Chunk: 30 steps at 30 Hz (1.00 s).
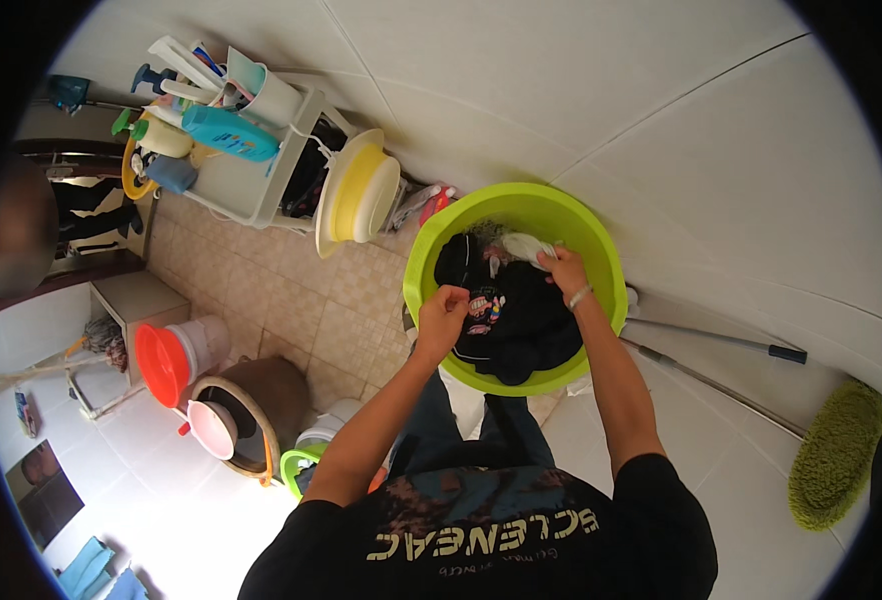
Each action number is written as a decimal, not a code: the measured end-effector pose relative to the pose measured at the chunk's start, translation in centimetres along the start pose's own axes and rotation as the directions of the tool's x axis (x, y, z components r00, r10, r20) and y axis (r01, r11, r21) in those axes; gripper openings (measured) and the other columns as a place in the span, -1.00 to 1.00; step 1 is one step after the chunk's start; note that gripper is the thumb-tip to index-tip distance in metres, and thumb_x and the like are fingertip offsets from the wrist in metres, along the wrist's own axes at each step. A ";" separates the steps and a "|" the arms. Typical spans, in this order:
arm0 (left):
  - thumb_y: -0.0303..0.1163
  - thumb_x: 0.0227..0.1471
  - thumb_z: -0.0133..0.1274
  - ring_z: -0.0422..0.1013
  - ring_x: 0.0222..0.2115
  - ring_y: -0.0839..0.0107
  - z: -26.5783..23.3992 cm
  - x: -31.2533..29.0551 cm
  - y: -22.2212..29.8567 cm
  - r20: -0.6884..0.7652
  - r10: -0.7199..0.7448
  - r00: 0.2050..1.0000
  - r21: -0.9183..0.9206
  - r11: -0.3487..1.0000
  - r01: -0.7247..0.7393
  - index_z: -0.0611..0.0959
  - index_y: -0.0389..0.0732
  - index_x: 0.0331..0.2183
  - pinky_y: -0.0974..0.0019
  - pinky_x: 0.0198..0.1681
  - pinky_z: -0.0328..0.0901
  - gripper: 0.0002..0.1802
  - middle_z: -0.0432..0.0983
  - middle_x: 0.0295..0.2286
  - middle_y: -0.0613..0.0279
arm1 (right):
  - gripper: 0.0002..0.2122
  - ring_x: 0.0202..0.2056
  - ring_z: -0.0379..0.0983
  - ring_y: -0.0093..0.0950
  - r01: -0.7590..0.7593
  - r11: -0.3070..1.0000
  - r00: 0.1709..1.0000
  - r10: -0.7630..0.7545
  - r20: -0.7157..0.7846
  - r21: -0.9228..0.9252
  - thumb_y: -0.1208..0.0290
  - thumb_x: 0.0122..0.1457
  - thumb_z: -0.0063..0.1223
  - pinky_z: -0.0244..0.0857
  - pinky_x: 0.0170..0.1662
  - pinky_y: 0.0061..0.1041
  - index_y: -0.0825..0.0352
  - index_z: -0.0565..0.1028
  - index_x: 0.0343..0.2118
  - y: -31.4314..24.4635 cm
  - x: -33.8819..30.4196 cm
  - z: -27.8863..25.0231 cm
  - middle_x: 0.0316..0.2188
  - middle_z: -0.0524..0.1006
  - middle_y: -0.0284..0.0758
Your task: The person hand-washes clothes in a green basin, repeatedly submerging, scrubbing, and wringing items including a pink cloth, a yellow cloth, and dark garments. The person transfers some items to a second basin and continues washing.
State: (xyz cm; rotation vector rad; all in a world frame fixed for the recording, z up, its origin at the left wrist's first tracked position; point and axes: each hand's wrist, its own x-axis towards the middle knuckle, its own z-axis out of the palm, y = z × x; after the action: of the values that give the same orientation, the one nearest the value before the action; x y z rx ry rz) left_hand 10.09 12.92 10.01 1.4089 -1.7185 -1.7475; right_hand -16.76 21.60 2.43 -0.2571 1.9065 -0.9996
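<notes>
Standing on pale floor tiles [721,500], both hands in a green basin [611,270].

Black printed T-shirt, pale wristband [580,296]

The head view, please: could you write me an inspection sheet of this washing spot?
Surface: tiled floor, pale.
Job's things: green basin holding dark clothes and a white cloth.
Clutter: rack of bottles, orange bucket, pink scoop, mop.
Grips: left hand pinches the dark clothes; right hand pinches at the white cloth.
Cables: nothing seen.
Surroundings: another person at the left rim, blurred.
</notes>
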 end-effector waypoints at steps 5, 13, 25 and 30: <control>-0.58 0.05 0.08 0.50 -0.36 0.37 1.6 2.6 0.6 0.024 0.124 0.992 0.162 0.979 -0.126 0.58 -0.30 -0.11 0.32 -0.20 0.40 -0.70 0.57 -0.27 0.12 | -0.84 -0.45 0.34 -0.75 0.130 0.954 0.984 -0.157 0.079 0.270 0.30 0.17 0.26 0.19 -0.42 -0.65 0.28 0.61 -0.33 -7.1 -9.7 -3.1 -0.48 0.52 -0.54; -0.70 -0.07 -0.03 0.34 0.03 -0.01 4.5 6.6 4.3 0.296 0.365 0.883 0.295 0.844 -0.448 0.54 -0.08 0.06 0.15 0.10 0.29 -0.39 0.33 0.05 -0.08 | -0.88 -0.43 0.26 -0.72 0.500 0.853 0.866 -0.491 -0.093 0.147 0.48 0.14 0.23 0.14 -0.34 -0.68 0.41 0.54 -0.35 -16.9 -21.1 -5.1 -0.47 0.42 -0.55; -0.50 -0.29 0.41 0.48 -0.15 0.31 3.0 7.0 14.9 0.321 0.404 0.857 0.020 0.902 -0.432 0.55 -0.28 -0.12 0.30 -0.04 0.36 -0.40 0.54 -0.13 0.11 | -0.84 -0.43 0.32 -0.66 0.734 0.668 0.568 -0.702 -0.430 -0.122 0.44 0.15 0.23 0.19 -0.36 -0.61 0.43 0.52 -0.31 -20.3 -27.4 -12.6 -0.44 0.48 -0.44; -0.54 -0.38 0.35 0.42 -0.11 0.17 1.4 7.8 15.1 0.211 0.376 0.902 0.053 0.917 -0.394 0.53 -0.31 -0.13 0.29 0.02 0.30 -0.36 0.43 -0.16 0.03 | -0.81 -0.46 0.28 -0.68 0.461 0.884 0.853 -0.465 -0.237 -0.078 0.37 0.13 0.30 0.16 -0.41 -0.63 0.31 0.49 -0.47 -17.8 -22.3 -11.0 -0.48 0.43 -0.51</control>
State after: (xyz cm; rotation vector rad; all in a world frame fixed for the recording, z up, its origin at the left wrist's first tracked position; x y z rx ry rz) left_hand -0.73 4.16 19.92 0.8652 -2.0407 -1.6405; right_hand -17.54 28.09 32.31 -0.6544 2.1338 -1.3885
